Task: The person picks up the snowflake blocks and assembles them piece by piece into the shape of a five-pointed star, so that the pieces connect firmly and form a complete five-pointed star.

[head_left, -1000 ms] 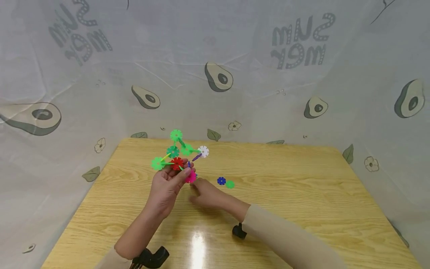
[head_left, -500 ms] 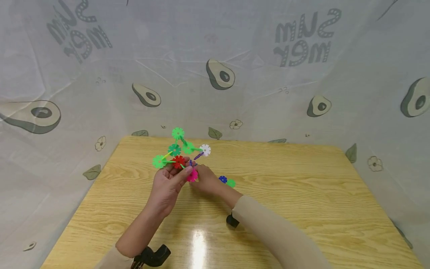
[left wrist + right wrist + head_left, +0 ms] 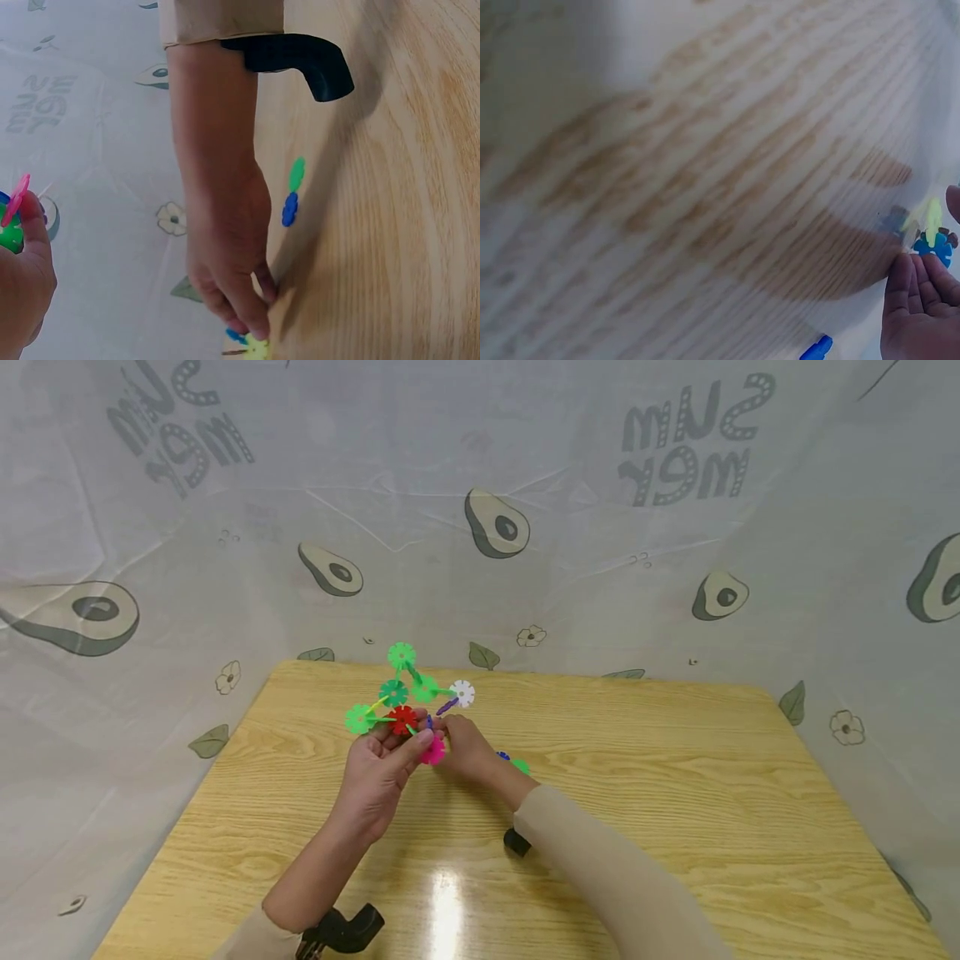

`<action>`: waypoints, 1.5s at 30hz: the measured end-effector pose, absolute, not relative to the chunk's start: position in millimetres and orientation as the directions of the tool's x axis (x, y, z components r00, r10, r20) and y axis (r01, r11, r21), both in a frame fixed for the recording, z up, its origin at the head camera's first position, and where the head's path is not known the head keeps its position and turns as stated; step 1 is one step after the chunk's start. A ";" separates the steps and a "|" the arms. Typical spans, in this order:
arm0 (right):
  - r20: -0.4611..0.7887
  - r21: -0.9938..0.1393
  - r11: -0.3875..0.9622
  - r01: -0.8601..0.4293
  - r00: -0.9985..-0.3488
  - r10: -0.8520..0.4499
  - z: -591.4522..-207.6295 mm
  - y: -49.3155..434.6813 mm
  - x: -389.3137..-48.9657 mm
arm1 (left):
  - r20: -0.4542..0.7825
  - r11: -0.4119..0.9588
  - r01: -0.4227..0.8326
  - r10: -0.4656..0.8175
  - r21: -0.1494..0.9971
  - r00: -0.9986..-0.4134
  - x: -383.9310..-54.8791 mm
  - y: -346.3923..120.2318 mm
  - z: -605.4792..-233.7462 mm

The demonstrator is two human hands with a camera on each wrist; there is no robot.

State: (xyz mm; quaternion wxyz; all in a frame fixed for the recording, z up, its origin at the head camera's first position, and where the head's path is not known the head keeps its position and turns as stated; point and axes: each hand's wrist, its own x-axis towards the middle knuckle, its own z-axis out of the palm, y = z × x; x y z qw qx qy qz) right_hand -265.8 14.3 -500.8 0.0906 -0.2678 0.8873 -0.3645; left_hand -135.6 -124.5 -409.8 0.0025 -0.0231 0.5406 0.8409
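In the head view my left hand (image 3: 378, 777) holds up a linked chain of plastic snowflake discs. Its thumb presses on a pink disc (image 3: 432, 750). A red disc (image 3: 402, 720), green discs (image 3: 360, 719) and a white disc (image 3: 462, 693) belong to the chain. My right hand (image 3: 468, 750) is close behind the pink disc, its fingertips partly hidden. The right wrist view has its fingertips against a blue snowflake disc (image 3: 933, 249), with a yellow disc (image 3: 934, 219) beside it. That yellow disc (image 3: 256, 347) also shows under the right fingertips in the left wrist view.
A loose blue disc (image 3: 289, 210) and green disc (image 3: 298, 174) lie side by side on the wooden table (image 3: 637, 760), right of the hands. A printed curtain (image 3: 585, 585) hangs behind the table. Black camera mounts (image 3: 341, 931) sit on both wrists.
My right hand has moved up and closer to the left hand, beside the chain. The left hand keeps its hold on the chain, nearly still.
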 end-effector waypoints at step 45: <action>-0.058 -0.427 0.705 -0.567 -0.761 -0.647 -485.2 118.4 -254.4 | -0.014 -0.437 -0.018 0.012 0.899 -1.000 -132.9 -120.5 -408.0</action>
